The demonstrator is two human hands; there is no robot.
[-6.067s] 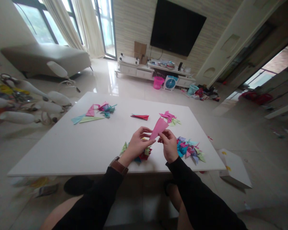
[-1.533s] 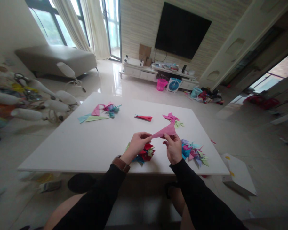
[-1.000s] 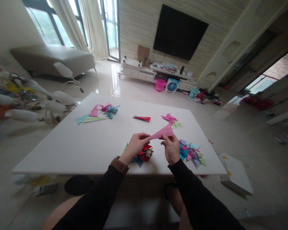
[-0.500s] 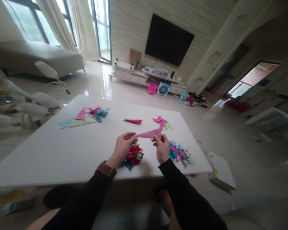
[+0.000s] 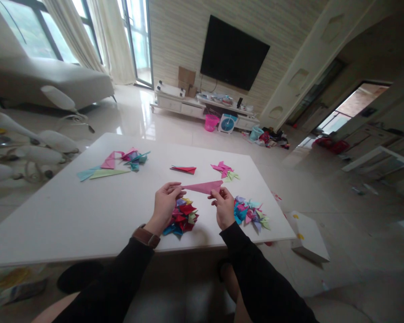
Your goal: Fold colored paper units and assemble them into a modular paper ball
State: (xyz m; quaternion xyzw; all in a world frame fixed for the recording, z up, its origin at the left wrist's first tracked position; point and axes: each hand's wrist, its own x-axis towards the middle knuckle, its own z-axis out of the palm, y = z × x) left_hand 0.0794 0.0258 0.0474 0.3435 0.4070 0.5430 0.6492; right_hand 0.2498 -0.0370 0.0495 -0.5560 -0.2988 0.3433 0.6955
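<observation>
A pink folded paper (image 5: pixel 204 186), long and tapering, is held above the white table (image 5: pixel 121 211). Its narrow tip is pinched by my left hand (image 5: pixel 166 202), which has a brown watch strap at the wrist. The wide end is gripped between the thumb and fingers of my right hand (image 5: pixel 225 206). Beneath and between my hands lies a heap of red, blue and yellow folded papers (image 5: pixel 183 217), partly covered by my left hand. Beside my right hand sits another pile of blue, purple and green folded papers (image 5: pixel 251 213).
Beyond my hands lie a red folded strip (image 5: pixel 184 169) and pink and green folded pieces (image 5: pixel 224 169). More folded papers (image 5: pixel 109 172) rest at the table's far left. A white box (image 5: pixel 309 237) stands on the floor off the right edge, and white lamp arms (image 5: pixel 57 141) reach in at left.
Both hands keep their hold on the pink paper. The whole view has shifted a little, so hands and table appear slightly further left. Slightly more of the red heap shows.
</observation>
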